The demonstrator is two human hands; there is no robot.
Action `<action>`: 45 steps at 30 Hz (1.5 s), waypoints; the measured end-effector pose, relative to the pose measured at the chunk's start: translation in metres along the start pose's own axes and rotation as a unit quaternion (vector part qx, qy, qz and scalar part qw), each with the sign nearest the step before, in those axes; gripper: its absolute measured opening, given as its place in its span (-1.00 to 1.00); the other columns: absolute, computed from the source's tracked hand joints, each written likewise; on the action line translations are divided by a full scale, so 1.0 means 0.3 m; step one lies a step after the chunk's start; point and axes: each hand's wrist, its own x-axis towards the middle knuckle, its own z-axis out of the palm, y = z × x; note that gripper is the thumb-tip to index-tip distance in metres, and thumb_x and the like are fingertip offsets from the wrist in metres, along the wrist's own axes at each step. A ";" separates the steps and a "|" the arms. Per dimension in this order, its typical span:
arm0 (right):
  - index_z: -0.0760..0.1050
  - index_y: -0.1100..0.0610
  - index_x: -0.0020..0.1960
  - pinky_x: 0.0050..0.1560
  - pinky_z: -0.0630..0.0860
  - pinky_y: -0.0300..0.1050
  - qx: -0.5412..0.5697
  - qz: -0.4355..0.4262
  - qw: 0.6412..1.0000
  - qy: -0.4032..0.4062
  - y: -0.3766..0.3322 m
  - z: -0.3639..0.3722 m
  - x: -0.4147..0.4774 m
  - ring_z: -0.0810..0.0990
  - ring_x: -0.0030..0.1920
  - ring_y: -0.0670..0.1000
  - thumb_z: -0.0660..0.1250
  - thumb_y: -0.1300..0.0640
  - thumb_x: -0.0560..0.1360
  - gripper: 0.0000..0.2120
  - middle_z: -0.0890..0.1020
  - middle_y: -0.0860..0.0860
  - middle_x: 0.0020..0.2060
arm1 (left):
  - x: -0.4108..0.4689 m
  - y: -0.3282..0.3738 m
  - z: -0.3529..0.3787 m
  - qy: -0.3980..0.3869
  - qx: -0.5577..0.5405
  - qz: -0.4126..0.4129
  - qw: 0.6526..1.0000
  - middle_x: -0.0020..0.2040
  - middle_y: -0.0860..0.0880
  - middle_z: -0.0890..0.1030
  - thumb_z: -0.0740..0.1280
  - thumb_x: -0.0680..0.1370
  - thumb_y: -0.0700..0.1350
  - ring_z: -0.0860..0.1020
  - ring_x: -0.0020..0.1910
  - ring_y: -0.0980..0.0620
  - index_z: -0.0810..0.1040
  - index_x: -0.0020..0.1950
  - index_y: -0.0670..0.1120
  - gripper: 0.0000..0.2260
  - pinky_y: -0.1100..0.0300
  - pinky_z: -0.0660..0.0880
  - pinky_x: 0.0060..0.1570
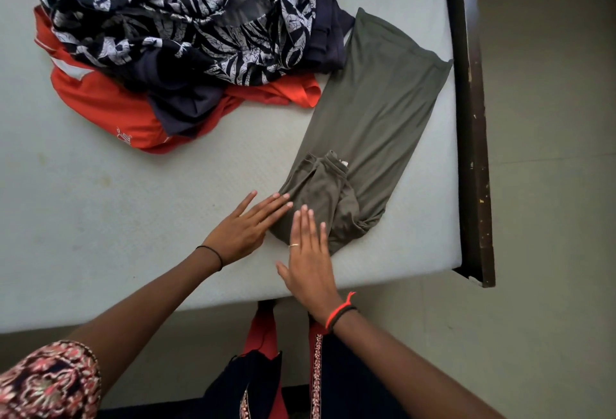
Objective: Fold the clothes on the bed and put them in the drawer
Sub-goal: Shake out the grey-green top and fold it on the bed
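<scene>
Left hand point(246, 228) and right hand point(310, 251), fingers flat, press the near end of the green shirt point(376, 111) on the bed point(100, 218); smoothing mid-fold, I reckon, then folding it in half.

Olive green on the garment point(376, 111) at centre right; navy with white leaf print on the cloth point(173, 18) at upper left; orange-red shirt point(100, 101) at left; pale grey bed point(100, 201); dark brown frame point(470, 118).

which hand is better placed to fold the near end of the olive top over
Right, probably. The right hand lies flat on the near end of the olive top; the left hand only touches its side edge with fingertips.
</scene>
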 end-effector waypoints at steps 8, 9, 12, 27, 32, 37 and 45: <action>0.13 0.41 0.45 0.42 0.09 0.21 -0.045 0.075 0.995 -0.040 0.028 0.072 0.079 0.20 0.47 0.24 0.07 0.28 0.45 -0.42 0.23 0.34 0.44 | 0.171 -0.079 -0.086 0.028 0.025 0.085 0.996 0.55 -0.02 0.06 0.08 0.35 -0.34 0.01 0.53 0.05 0.05 0.55 -0.08 -0.25 -0.06 -0.07 0.48; 0.14 0.41 0.44 0.42 0.09 0.20 -0.054 0.070 0.995 -0.042 0.031 0.079 0.080 0.22 0.46 0.25 0.01 0.28 0.48 -0.46 0.23 0.34 0.43 | 0.209 -0.092 -0.099 0.016 0.038 0.103 0.994 0.55 -0.02 0.10 0.15 0.35 -0.34 0.05 0.53 0.04 0.08 0.55 -0.08 -0.24 -0.05 -0.06 0.47; 0.19 0.40 0.44 0.44 0.14 0.20 -0.077 0.061 0.994 -0.039 0.044 0.103 0.065 0.22 0.46 0.26 -0.06 0.29 0.51 -0.48 0.23 0.34 0.43 | 0.315 -0.119 -0.142 -0.042 0.033 0.153 0.987 0.54 0.02 0.14 0.25 0.37 -0.31 -0.02 0.50 0.08 0.10 0.54 -0.03 -0.24 -0.02 -0.19 0.45; -0.16 0.20 0.54 0.42 -0.05 -0.35 0.338 0.053 0.899 -0.275 0.055 -0.183 -0.042 0.02 0.51 -0.06 0.03 0.37 0.55 -0.36 0.05 0.05 0.51 | 0.240 -0.085 -0.161 -0.237 -0.285 0.073 0.926 0.48 0.14 0.27 -0.18 0.49 0.05 0.06 0.50 0.22 0.28 0.45 0.06 -0.43 0.28 -0.24 0.43; 0.48 0.15 -0.01 -0.16 0.36 -0.08 0.514 0.139 0.809 -0.247 0.270 -0.340 0.092 0.44 -0.20 0.02 0.13 0.20 0.31 -0.71 0.48 0.06 -0.23 | 0.180 -0.055 -0.114 -0.203 -0.480 -0.157 0.839 0.40 -0.03 0.38 -0.09 0.59 0.12 0.32 0.35 0.06 0.35 0.40 -0.01 -0.52 0.23 0.04 0.46; 0.56 0.21 -0.09 -0.26 0.56 -0.26 0.559 0.181 0.773 -0.241 0.415 -0.414 0.283 0.62 -0.25 -0.02 0.06 0.43 0.31 -0.64 0.64 0.08 -0.24 | 0.209 -0.043 -0.132 -0.147 -0.600 -0.263 0.741 0.29 -0.01 0.49 0.08 0.52 0.26 0.43 0.23 0.10 0.43 0.37 -0.05 -0.45 0.20 0.24 0.31; 0.48 0.17 0.23 -0.06 0.49 -0.41 0.430 0.144 0.872 -0.187 0.504 -0.367 0.486 0.57 -0.14 -0.25 0.12 0.45 0.52 -0.62 0.61 -0.04 -0.08 | 0.264 -0.027 -0.092 -0.026 -0.512 -0.281 0.811 -0.23 -0.13 0.56 0.20 0.57 0.08 0.48 -0.17 -0.02 0.54 -0.05 -0.15 -0.69 0.04 0.40 -0.07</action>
